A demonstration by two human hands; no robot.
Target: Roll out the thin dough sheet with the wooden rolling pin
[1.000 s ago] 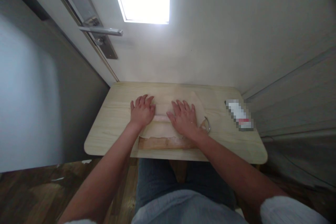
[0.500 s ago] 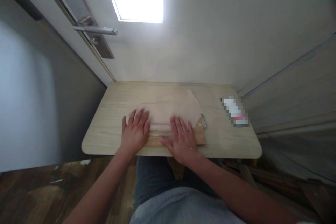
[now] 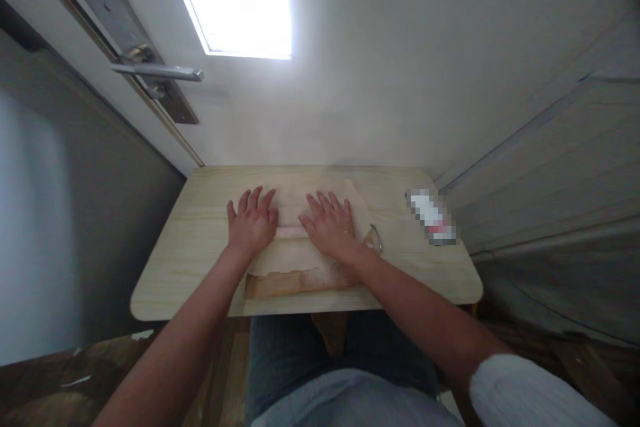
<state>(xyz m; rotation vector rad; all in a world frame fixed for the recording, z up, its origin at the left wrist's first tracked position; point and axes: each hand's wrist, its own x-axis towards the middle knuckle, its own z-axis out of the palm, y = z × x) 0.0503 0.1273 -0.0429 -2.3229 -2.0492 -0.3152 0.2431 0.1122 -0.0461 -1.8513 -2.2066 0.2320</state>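
A pale rolling pin (image 3: 291,232) lies crosswise on a wide, thin sheet of dough (image 3: 293,257). My left hand (image 3: 251,223) rests palm down over the pin's left part, fingers spread and stretched forward. Over its right part lies my right hand (image 3: 329,223), also flat with fingers apart. Both palms hide the ends of the pin. Beneath the dough is a wooden board (image 3: 285,283), its bare front strip showing; a metal ring handle (image 3: 379,240) sticks out at its right side. The dough covers most of the board.
The board lies on a small light-wood table (image 3: 170,260) with rounded corners. A blurred-out phone-like object (image 3: 431,217) lies at the table's right. Behind stands a white door with a lever handle (image 3: 157,71) and a bright window (image 3: 235,0).
Both hands have moved forward over the dough with the rolling pin, away from my body. More dough and the board's front strip now show behind them. The camera view has shifted slightly.
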